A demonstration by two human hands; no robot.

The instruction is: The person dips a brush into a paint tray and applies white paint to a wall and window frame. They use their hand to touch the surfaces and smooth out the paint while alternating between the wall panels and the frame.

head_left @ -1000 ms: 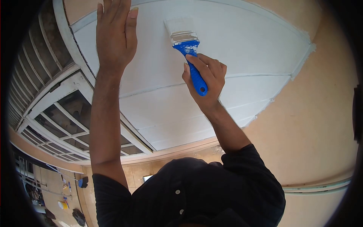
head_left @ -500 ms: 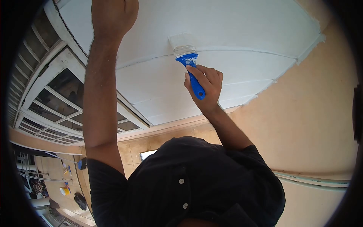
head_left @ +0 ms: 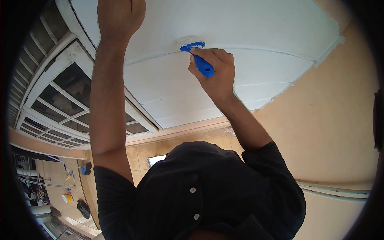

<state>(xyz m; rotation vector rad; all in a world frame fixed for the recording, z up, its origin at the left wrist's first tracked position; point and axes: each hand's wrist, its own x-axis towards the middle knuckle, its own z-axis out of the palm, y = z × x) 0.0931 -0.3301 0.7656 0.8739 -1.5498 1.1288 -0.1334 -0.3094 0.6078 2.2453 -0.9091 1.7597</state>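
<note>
My right hand [head_left: 218,72] is wrapped round the blue handle of a paintbrush [head_left: 205,67]. The brush's bristles press against the white panelled surface [head_left: 248,28], just above a long horizontal seam. Wet-looking white paint shows around the bristles. My left hand [head_left: 122,16] is raised at the top left in front of the same surface; its fingers run out of the frame, so whatever they touch or hold is hidden.
A white-framed window with dark panes [head_left: 66,96] stands at the left. The peach wall [head_left: 320,128] fills the right side, with pale pipes [head_left: 336,191] along it. On the floor at lower left are a broom [head_left: 86,168], a yellow-and-white bucket [head_left: 67,197] and a black bag [head_left: 83,209].
My right hand has moved up and slightly left with the brush, whose handle now looks foreshortened. My left hand has hardly moved.
</note>
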